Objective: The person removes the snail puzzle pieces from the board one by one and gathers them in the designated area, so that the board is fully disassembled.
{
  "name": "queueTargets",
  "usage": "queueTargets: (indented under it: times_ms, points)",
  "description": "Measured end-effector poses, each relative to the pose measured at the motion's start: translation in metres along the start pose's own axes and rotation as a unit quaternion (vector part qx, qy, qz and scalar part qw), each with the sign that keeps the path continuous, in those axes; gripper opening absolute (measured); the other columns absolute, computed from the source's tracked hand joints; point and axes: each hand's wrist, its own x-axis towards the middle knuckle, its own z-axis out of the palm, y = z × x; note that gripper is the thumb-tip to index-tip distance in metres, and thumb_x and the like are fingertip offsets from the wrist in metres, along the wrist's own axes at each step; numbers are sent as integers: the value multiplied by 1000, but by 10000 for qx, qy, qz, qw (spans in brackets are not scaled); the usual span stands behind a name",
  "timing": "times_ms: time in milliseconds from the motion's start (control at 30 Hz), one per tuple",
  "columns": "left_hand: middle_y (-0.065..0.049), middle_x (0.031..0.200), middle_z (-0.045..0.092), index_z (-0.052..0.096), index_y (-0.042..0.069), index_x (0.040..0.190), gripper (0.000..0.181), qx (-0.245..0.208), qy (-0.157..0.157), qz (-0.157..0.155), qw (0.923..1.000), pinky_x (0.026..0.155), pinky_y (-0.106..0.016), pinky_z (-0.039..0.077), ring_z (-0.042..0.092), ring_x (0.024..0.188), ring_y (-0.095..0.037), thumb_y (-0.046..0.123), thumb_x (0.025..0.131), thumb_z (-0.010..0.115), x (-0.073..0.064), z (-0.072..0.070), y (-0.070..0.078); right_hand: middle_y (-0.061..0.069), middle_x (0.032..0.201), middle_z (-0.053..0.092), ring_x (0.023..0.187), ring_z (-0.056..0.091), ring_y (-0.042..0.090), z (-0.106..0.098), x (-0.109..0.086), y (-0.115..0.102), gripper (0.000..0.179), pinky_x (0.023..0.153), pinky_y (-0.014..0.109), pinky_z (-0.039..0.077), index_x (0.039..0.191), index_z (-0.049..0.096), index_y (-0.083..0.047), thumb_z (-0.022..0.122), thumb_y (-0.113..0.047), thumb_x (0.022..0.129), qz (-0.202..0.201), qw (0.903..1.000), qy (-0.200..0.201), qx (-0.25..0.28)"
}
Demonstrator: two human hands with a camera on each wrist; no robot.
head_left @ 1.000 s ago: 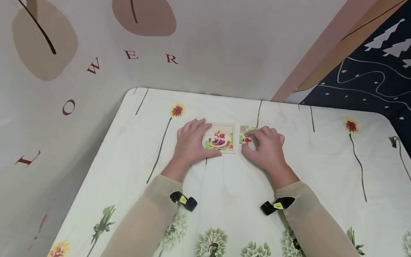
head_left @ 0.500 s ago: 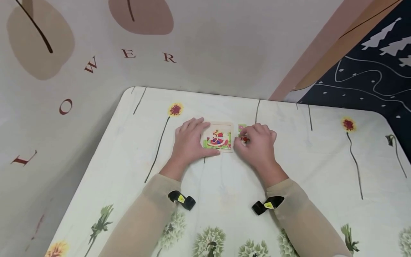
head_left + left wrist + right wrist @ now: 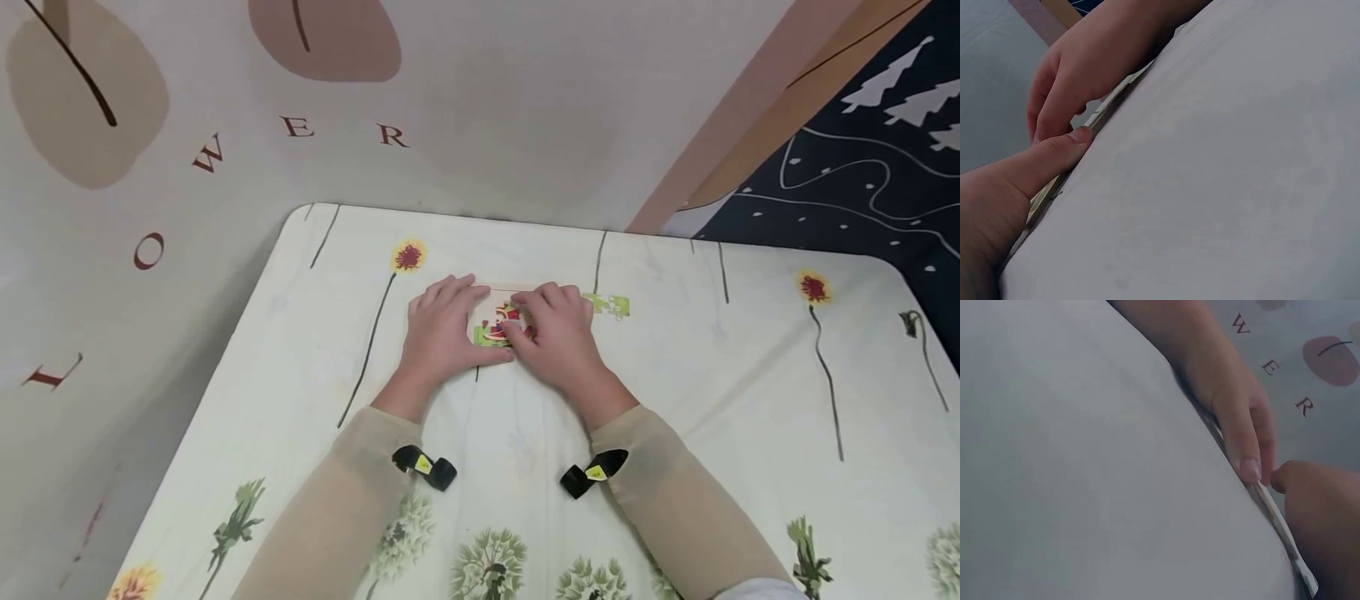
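Observation:
A shallow square puzzle board (image 3: 498, 289) lies on the table, its lower part filled with a red, blue and green picture. My left hand (image 3: 442, 329) grips the board from the left, thumb along the near edge and fingers at the far left corner. In the left wrist view that thumb (image 3: 1054, 159) presses on the board's edge. Above the right half of the board, my right hand (image 3: 558, 333) pinches a small puzzle piece, mostly hidden by the fingers. Loose green puzzle pieces (image 3: 618, 307) lie just right of the board, partly behind the right hand.
A white tablecloth (image 3: 720, 358) printed with flowers covers the table. Behind the table's far edge stands a pale wall hanging (image 3: 510, 150) with letters, and a dark panel (image 3: 855, 183) with white trees is at the right.
My right hand has picked up the red-patterned puzzle piece beside the board and carried it left over the board. My left hand has stayed on the board.

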Motion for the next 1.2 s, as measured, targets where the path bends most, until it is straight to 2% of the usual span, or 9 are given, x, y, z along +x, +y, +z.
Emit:
queueTargets:
  times_ms: [133,233,633,900,1200]
  points:
    - [-4,168,40,57,21,154,104,18,40,25,10000,119,-61,25,28,157,-32,76,71,85,0,2,1,8,122,56,118,42,34,3,1,-8,55,101,56,30,148,61,-14,61,-48,105,142,9979,-516,-376]
    - [-4,168,41,57,20,153,103,32,57,47,10000,118,-60,25,28,156,-32,75,71,86,0,2,2,8,121,54,116,41,33,4,0,-9,55,101,56,29,151,60,-15,61,-47,106,219,9967,-630,-452]
    - [-4,168,41,57,21,154,103,82,9,12,10000,118,-61,25,27,157,-31,76,71,85,-1,1,0,7,115,56,113,43,32,5,3,-10,50,98,56,29,143,66,-14,68,-44,103,254,9979,-559,-188]
    - [-4,167,41,58,21,153,102,38,37,33,10000,118,-60,26,28,157,-31,75,71,85,-1,0,0,4,115,67,113,47,30,4,5,-13,48,96,56,30,140,68,-13,71,-42,101,249,9981,-547,-111]
    - [-3,168,41,58,21,153,101,9,50,39,10000,118,-60,26,28,157,-31,75,72,86,-2,0,-1,4,117,71,115,48,31,3,5,-13,48,93,54,32,137,68,-14,76,-41,98,266,9989,-388,-53]
